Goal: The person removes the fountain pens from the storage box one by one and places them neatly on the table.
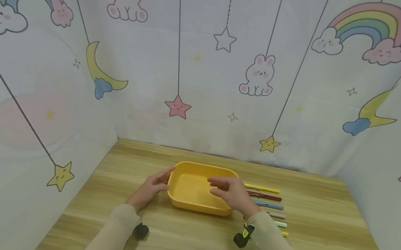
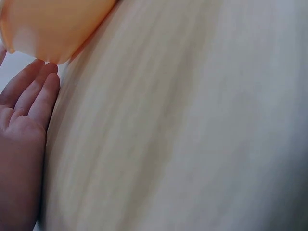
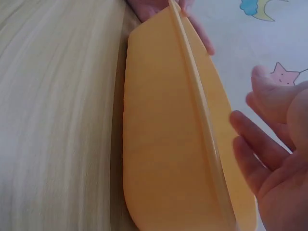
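Note:
A yellow-orange plastic tray (image 1: pixel 199 208) with rounded corners stands on the wooden table, its inside bare. My left hand (image 1: pixel 149 188) lies against the tray's left side, fingers fairly straight. In the left wrist view, the fingertips of this left hand (image 2: pixel 29 113) are right at the tray wall (image 2: pixel 53 31). Over the tray's right part hovers my right hand (image 1: pixel 234 194), fingers loosely bent with nothing between them. The right wrist view shows that right hand (image 3: pixel 279 149) beside the tray's rim, with the tray's long outer wall (image 3: pixel 161 120) in front.
Several pens lie in a row to the right of the tray, among them a yellow pen (image 1: pixel 268 189), a dark red pen (image 1: pixel 271 197) and a blue pen (image 1: pixel 273 206); my right hand and forearm partly cover them. A patterned cloth (image 1: pixel 215 71) encloses the table (image 1: pixel 184 242).

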Demonstrator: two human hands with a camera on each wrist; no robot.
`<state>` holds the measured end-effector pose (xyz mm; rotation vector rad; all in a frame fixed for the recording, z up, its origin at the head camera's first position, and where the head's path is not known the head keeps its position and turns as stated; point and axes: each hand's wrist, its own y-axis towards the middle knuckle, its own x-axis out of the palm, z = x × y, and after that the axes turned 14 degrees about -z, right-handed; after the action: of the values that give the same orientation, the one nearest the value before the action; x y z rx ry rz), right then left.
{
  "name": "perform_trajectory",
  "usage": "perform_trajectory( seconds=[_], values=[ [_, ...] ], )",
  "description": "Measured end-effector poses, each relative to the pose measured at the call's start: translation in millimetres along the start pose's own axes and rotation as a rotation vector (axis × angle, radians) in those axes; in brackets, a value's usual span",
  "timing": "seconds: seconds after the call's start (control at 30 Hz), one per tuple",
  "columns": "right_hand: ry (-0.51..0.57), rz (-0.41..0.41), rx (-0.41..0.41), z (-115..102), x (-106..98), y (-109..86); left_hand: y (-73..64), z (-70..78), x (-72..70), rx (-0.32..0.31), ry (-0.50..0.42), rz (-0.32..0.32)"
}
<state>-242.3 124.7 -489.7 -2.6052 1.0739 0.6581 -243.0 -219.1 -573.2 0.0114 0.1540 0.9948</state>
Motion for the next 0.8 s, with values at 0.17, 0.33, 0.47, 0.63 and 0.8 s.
perform_trajectory(
  seconds=[0.17,0.33,0.47,0.63,0.8],
  values=[
    [-0.059,-0.108,0.013,-0.5,3.8,13.9,-0.8,0.4,1.5,0.002,0.018,0.001],
    [-0.091,-0.17,0.04,3.3,6.4,22.6,-0.4,0.4,1.5,0.01,0.027,-0.002],
    [-0.132,-0.191,0.075,7.2,9.6,27.2,-0.7,1.4,2.2,0.012,0.013,-0.005],
    [-0.149,-0.209,0.129,7.5,14.6,29.2,-1.3,3.4,3.2,0.014,0.012,-0.01],
    [-0.127,-0.221,0.138,8.3,16.7,31.9,0.8,1.7,1.6,0.031,0.015,-0.016]
  ],
)
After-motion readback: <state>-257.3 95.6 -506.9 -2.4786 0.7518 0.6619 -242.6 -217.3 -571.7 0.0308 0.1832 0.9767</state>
